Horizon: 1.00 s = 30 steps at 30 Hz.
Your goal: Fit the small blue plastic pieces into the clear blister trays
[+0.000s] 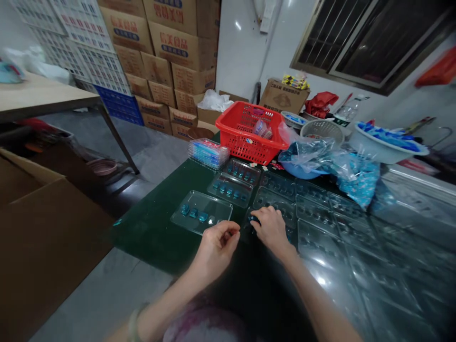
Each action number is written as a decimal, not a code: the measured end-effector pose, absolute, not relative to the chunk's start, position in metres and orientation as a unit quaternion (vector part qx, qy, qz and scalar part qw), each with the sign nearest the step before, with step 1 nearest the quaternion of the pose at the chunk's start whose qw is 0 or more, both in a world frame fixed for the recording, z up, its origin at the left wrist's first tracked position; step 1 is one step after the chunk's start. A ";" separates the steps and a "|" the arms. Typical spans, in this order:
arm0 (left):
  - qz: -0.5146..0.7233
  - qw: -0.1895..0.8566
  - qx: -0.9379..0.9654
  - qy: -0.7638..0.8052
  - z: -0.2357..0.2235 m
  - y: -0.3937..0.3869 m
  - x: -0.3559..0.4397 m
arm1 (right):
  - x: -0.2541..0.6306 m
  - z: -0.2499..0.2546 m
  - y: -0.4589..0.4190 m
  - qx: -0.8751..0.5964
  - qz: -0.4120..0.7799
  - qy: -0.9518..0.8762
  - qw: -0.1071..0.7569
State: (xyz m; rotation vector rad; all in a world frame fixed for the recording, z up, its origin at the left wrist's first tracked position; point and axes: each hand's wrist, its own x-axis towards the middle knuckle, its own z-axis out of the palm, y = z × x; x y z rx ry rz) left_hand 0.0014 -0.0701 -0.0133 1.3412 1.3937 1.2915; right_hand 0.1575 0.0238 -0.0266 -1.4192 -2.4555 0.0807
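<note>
My left hand is closed in a pinch just off the near right corner of a clear plastic tray; what its fingertips hold, if anything, is too small to make out. Small shiny blue pieces sit in a row in that tray. Over another clear tray to the right, my right hand has its thumb and fingers closed around a small blue piece, which they partly cover. Behind these lie two more clear trays, each with a row of blue pieces.
Many clear trays cover the right of the green table. At the back stand a red basket, stacked filled packs, a bag of blue pieces and a bowl of blue wrappers. An open carton is at left.
</note>
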 end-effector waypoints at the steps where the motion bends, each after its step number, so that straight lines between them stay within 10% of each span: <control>1: 0.513 0.398 0.525 0.551 -0.015 -0.071 0.002 | 0.156 -0.028 0.025 -0.492 0.038 -0.856 0.155; 14: 0.554 0.476 0.457 0.508 -0.006 -0.069 0.004 | 0.144 -0.004 -0.015 -0.390 0.532 -0.654 0.371; 30: 0.590 0.637 0.269 0.417 -0.027 -0.081 -0.016 | 0.117 -0.006 -0.045 -0.348 0.285 -0.822 0.350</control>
